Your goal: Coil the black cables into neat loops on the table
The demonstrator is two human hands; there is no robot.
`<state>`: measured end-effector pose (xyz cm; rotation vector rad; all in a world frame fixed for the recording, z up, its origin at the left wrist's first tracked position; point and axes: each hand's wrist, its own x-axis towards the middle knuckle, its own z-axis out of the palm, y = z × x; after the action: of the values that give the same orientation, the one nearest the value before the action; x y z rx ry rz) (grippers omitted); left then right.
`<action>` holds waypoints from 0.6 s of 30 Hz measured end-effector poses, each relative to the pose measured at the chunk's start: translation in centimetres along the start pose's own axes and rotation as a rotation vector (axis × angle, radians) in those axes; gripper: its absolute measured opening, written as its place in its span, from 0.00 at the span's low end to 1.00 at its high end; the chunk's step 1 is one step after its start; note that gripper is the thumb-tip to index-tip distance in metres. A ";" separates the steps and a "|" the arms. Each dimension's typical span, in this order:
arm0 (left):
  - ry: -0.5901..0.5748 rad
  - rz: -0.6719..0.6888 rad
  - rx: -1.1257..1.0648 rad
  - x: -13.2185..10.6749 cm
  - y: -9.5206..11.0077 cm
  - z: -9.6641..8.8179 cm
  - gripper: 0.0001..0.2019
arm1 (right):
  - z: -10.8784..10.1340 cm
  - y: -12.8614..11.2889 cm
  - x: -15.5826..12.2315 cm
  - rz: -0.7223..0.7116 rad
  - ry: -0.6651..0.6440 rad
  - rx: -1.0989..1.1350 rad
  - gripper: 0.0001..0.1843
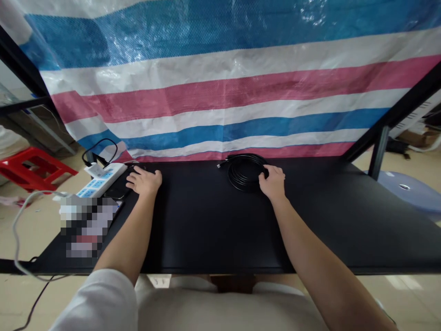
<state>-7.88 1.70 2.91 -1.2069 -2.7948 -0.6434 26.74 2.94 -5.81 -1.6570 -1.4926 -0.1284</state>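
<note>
Head view, sole camera. Coiled black cable lay flat on the black counter, upper centre of the frame, close to the foot of the striped tarp; one plug end stuck out at the coil's upper left.

Right hand sat on the coil's right edge, fingers draped over the loops, thumb toward the coil's top. Grip: cannot tell whether the fingers closed round the strands or merely rested on them.

Left hand lay palm down, left of centre and well apart from the coil. Grip wide, fingers spread, holding nothing; fingertips touched a flat dark object just beside a white power strip.

Also noted: white cord hanging off the counter's left end, red stool on the floor at far left, pale blue stool at far right.

Handling, my judgement: the cable looked light, limp and smooth-jacketed, and I saw no tie round the coil. Lifted by a single strand, the loops would likely slump and spill. Best hold seemed across the whole bundle at one side, all turns pinched together, near where the right hand lay.
</note>
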 end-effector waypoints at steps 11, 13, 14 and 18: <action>-0.319 0.625 -0.229 -5.6 9.5 4.0 0.26 | 0.6 0.2 0.0 -0.046 0.140 -0.023 0.16; -0.377 0.773 -0.286 -6.8 10.4 4.9 0.25 | 0.6 0.0 -0.1 -0.060 0.169 -0.039 0.16; -0.393 0.834 -0.301 -7.3 10.7 5.3 0.24 | 0.5 -0.1 -0.1 -0.070 0.180 -0.040 0.16; -0.409 1.008 -0.313 -8.1 10.7 6.9 0.22 | 0.5 -0.4 -0.4 -0.119 0.209 -0.001 0.14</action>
<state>6.26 5.36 -1.08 -2.7202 -1.8576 -0.7680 26.12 2.91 -6.14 -1.5055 -1.4301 -0.3569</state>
